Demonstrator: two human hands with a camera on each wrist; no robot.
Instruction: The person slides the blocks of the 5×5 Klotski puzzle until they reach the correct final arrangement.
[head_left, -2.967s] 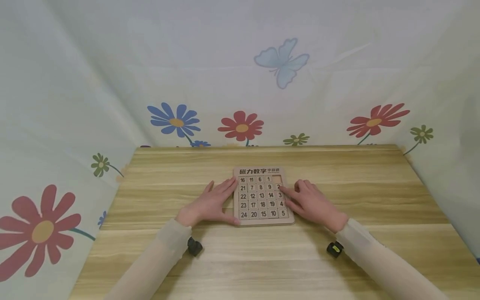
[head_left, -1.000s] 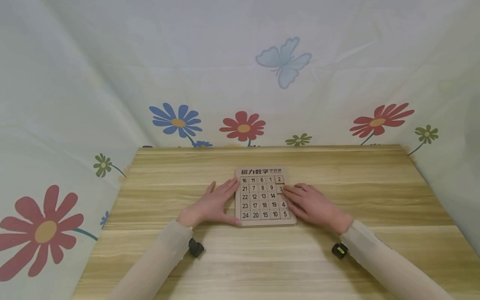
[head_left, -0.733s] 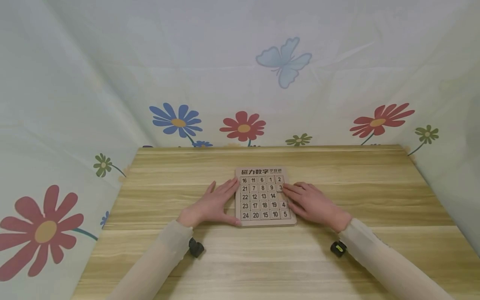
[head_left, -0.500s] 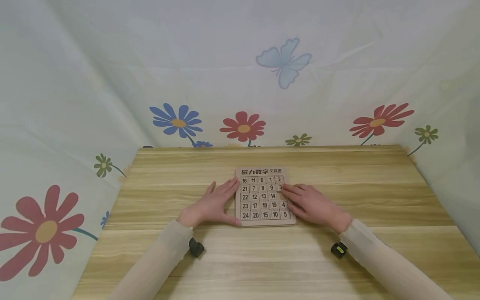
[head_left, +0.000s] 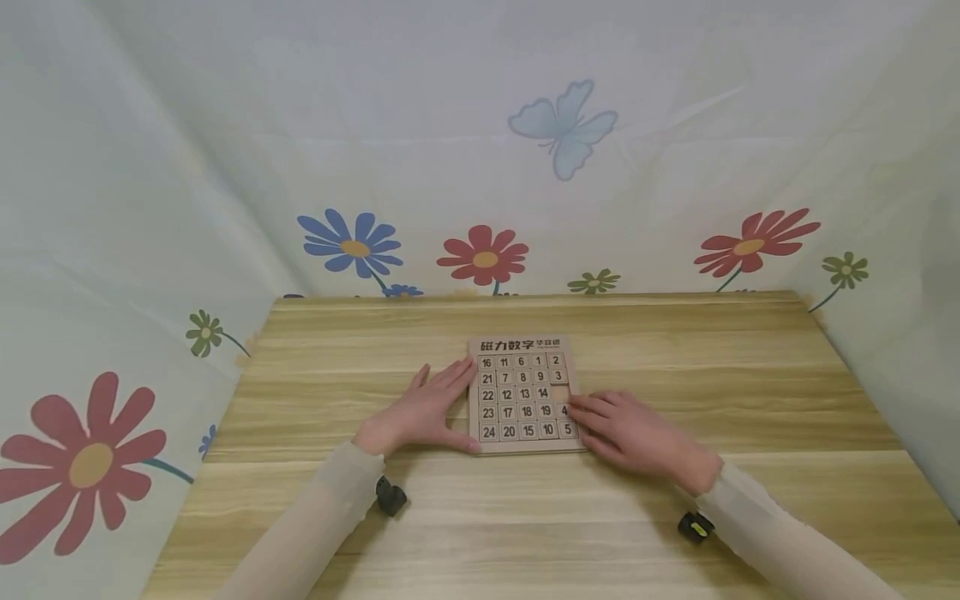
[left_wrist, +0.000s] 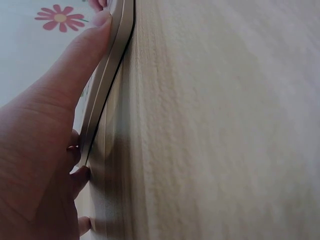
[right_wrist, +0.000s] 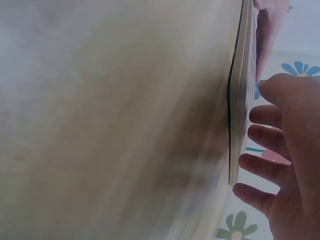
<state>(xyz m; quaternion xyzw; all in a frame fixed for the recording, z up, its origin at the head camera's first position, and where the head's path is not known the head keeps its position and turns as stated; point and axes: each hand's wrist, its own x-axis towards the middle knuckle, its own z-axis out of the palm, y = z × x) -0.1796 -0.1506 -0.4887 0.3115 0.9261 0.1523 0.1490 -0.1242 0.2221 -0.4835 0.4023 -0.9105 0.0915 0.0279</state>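
A wooden sliding number puzzle lies flat on the table, its title in dark characters along the top. Its square tiles fill the grid except for one bare slot at the right end of the third row. My left hand rests against the left side, fingers spread along the edge and thumb on the near corner; the left wrist view shows that thumb on the rim. Over the right edge, my right hand reaches with extended fingers, fingertips at the 4 tile and partly covering it. The 3 tile sits above the slot.
The wood-grain table extends around the puzzle on every side. A pale cloth backdrop with printed flowers and a butterfly hangs behind it and at both sides. Each wrist carries a small black camera.
The 2 and 3 tiles have slid up, so the bare slot has shifted from the top right corner to the third row. My right hand has moved down from the 3 to the 4.
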